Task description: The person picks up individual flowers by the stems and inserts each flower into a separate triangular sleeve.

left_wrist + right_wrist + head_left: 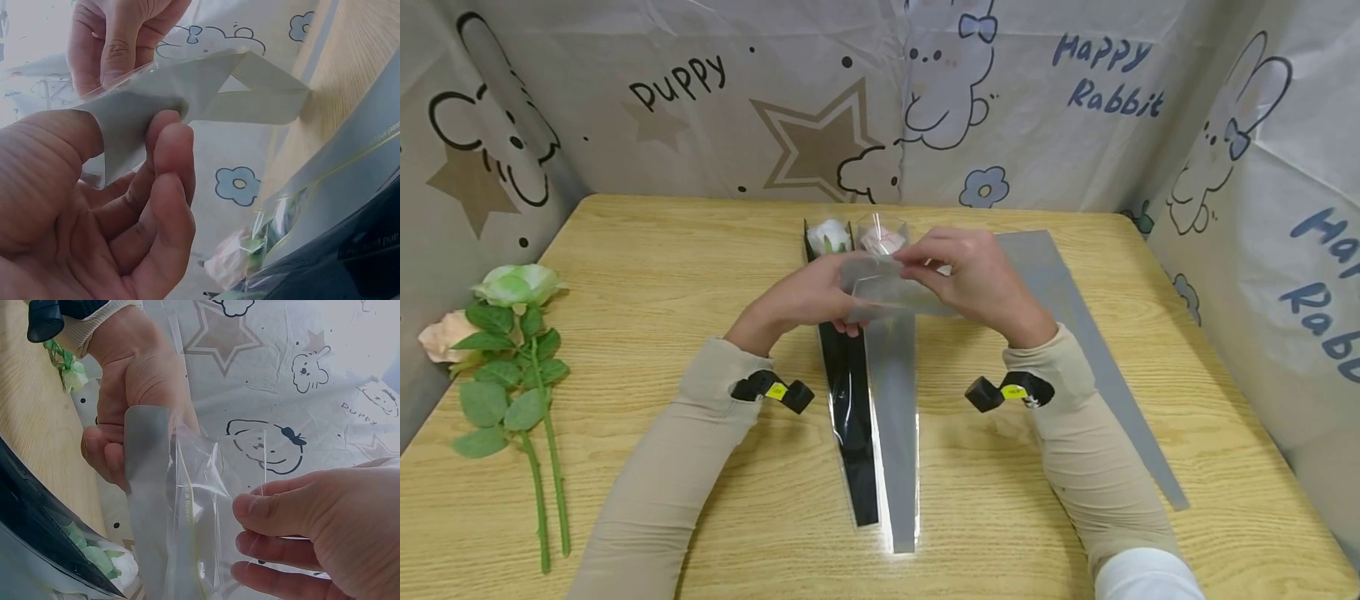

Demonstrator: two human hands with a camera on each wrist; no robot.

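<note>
Above the middle of the table, both hands hold a grey flower sleeve [887,287] with a clear plastic front. My left hand [808,296] grips it from the left; the left wrist view shows its thumb covered by the sleeve [144,106] and its fingers curled beside it. My right hand [970,267] pinches the clear edge between thumb and fingers, plain in the right wrist view. Beneath lie two wrapped roses side by side: a white rose [830,237] in a black sleeve [850,417] and a pale pink rose [882,240] in a grey sleeve [895,433].
Two loose roses lie at the left, one pale green [518,285] and one peach [447,337], with leafy stems. A long tapered grey sheet or sleeve [1112,358] lies under the right forearm. A printed cloth [700,142] surrounds the wooden table [655,242].
</note>
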